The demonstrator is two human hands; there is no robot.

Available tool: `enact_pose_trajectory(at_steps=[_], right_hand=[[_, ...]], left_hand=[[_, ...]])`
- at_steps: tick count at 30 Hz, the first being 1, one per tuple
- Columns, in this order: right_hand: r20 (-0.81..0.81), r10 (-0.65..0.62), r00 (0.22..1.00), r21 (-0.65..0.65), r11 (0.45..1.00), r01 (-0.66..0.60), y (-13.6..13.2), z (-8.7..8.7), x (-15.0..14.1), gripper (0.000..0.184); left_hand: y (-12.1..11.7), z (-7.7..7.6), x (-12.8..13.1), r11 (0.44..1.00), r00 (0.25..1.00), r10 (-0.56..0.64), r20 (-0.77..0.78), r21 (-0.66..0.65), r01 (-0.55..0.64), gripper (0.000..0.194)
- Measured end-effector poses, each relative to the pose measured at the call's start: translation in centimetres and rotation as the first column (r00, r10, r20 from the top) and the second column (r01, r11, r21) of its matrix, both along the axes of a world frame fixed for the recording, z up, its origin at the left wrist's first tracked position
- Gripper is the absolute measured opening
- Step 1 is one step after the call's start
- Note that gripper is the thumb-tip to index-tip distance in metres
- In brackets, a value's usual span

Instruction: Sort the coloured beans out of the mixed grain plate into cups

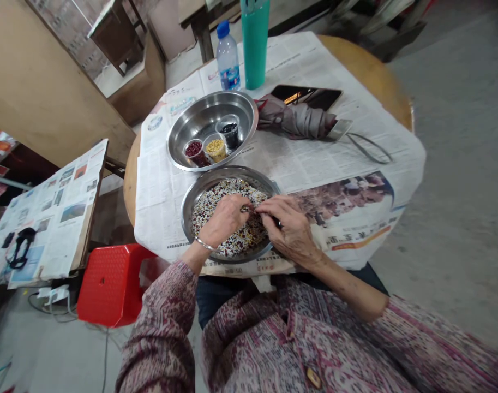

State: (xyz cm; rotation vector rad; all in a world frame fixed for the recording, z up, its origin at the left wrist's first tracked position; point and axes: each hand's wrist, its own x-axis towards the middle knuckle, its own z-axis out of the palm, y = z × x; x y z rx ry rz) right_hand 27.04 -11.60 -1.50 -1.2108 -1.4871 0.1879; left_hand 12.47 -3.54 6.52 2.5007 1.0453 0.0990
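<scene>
In front of me a steel basin (186, 210) holds a layer of mixed beans and grains (222, 191), white, dark red, yellow and black. Over its middle is my left hand (227, 215), a bracelet on the wrist, its fingers curled in. My right hand (287, 224), wearing a ring, reaches over the right rim with thumb and fingertips pinched together, close to my left fingertips. What either hand holds is too small to make out. Behind, a second steel basin (179, 128) contains small clear cups of red beans (195, 152), yellow grains (216, 148) and black beans (230, 134).
Newspaper (375, 142) covers the round table (396, 103). Past the basins stand a water bottle (228, 60) and a teal bottle (255, 49). A folded umbrella (298, 117) and a phone (314, 97) lie to the right. A red stool (109, 284) stands at the left.
</scene>
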Motion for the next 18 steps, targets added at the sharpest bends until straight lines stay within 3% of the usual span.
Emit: enact_pose_trajectory(at_steps=[5,10,13,18], right_hand=[[-0.013,0.014,1.000,-0.023,1.000,-0.014,-0.1,0.1,0.0,0.021],[0.022,0.012,1.000,-0.007,1.000,-0.012,-0.1,0.2,0.0,0.020],[0.037,0.007,0.999,0.014,1.000,-0.008,-0.1,0.1,0.1,0.020],[-0.002,-0.019,1.000,-0.012,1.000,0.019,-0.2,0.0,0.0,0.026]], left_hand=[[-2.6,1.4,-3.5,0.996,0.998,0.068,0.016,-0.056,-0.067,0.022],[-5.0,2.3,-4.6,0.990,0.998,-0.057,-0.021,-0.130,0.054,0.021],[-4.8,1.6,-3.6,0.989,0.987,-0.147,-0.062,-0.024,0.146,0.024],[-2.1,-1.2,-1.4,0.949,0.964,-0.248,-0.098,0.175,0.262,0.023]])
